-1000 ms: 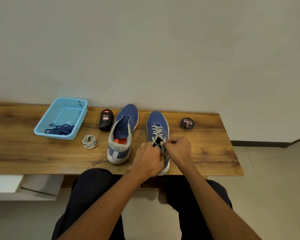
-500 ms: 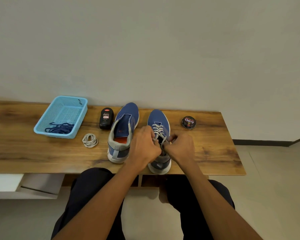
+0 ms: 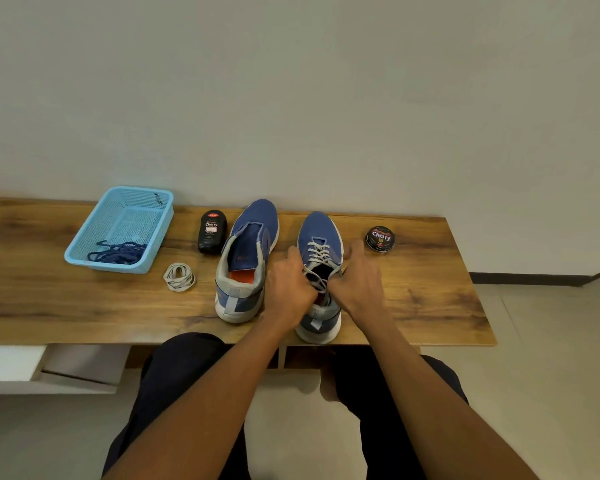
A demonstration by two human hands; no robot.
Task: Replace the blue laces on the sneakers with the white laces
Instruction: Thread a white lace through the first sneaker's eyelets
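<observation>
"Cherry" on the black polish bottle [image 3: 212, 231], "Cherry" on the round polish tin [image 3: 380, 238]

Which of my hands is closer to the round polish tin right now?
Right. The right hand grips the laced sneaker's side facing the round polish tin. The left hand is on the sneaker's far side.
</observation>
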